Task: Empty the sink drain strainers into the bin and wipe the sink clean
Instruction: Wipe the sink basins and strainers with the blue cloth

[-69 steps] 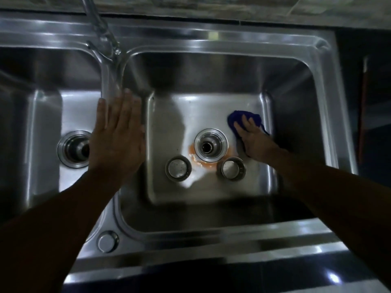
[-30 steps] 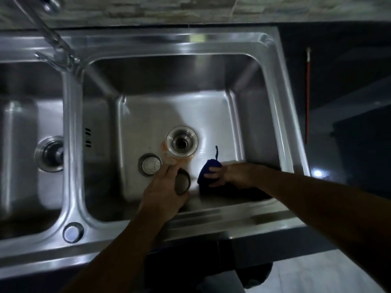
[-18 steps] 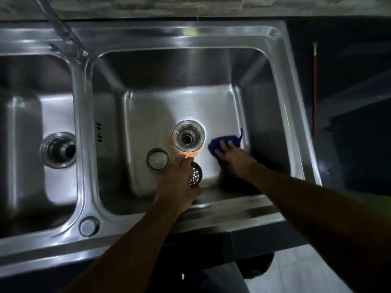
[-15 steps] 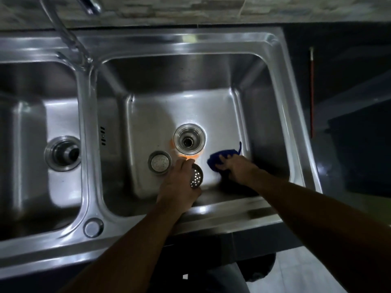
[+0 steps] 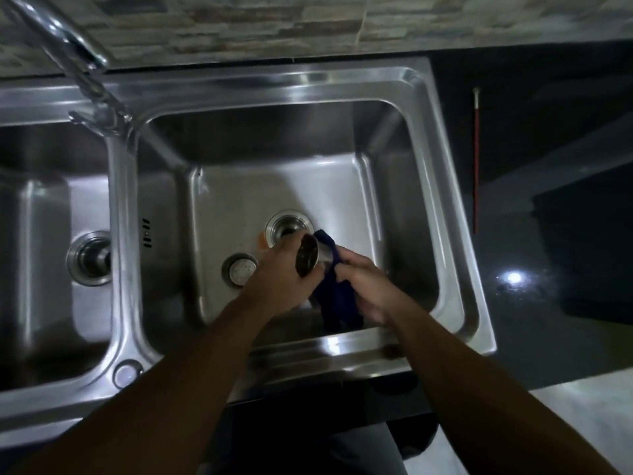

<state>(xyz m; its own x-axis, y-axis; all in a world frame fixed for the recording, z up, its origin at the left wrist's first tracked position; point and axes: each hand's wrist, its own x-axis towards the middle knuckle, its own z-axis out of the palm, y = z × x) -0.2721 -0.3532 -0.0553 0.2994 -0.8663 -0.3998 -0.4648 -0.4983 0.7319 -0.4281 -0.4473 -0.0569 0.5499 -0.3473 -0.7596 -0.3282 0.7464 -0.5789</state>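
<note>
Presently, right basin [image 5: 404,138] of a steel double sink: floor holds an open drain [image 5: 286,225] near its centre, with an orange smear at the drain's left edge, and one strainer [image 5: 240,270] lying flat just left of and nearer than that drain. Second strainer [image 5: 310,256] held above the floor, just nearer than the drain, tilted with its dark inside facing the camera; left hand [image 5: 279,279] clamped around its left side. Blue cloth [image 5: 334,293] pressed against the strainer's right side and hanging down toward the near wall; right hand [image 5: 364,287] closed on the cloth. Both hands touching across the strainer. Basin floor left of and beyond the drain lies bare, as do the far and right walls. Left basin [image 5: 41,207]: own drain fitting [image 5: 89,258], well left of the open drain, across the dividing ridge. Faucet [image 5: 73,60] rises from the far end of that ridge. Round steel cap [image 5: 127,371] on the near rim. Stone-look tile behind the sink; dark glossy counter [image 5: 548,269] to its right, bearing a thin red rod [image 5: 475,159] and a light reflection. Room dim.
</note>
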